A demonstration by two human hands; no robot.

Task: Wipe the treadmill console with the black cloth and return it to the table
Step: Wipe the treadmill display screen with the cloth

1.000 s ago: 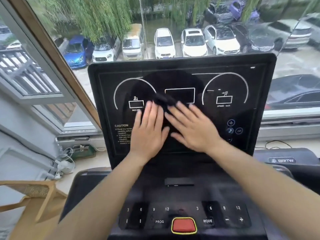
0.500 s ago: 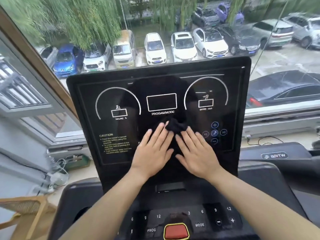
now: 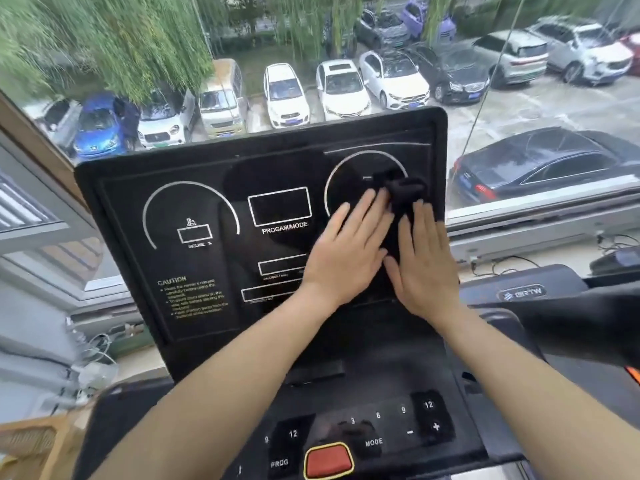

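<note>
Both palms flat, side by side: left hand (image 3: 343,252) and right hand (image 3: 424,261) pressing black cloth (image 3: 401,195) against console (image 3: 207,306) near its upper right corner. Risk: bunched cloth slipping off the edge (fingers spread, not gripping), or accidental button presses.

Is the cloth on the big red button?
No, the black cloth is up on the console screen under both hands, far above the red button.
</note>
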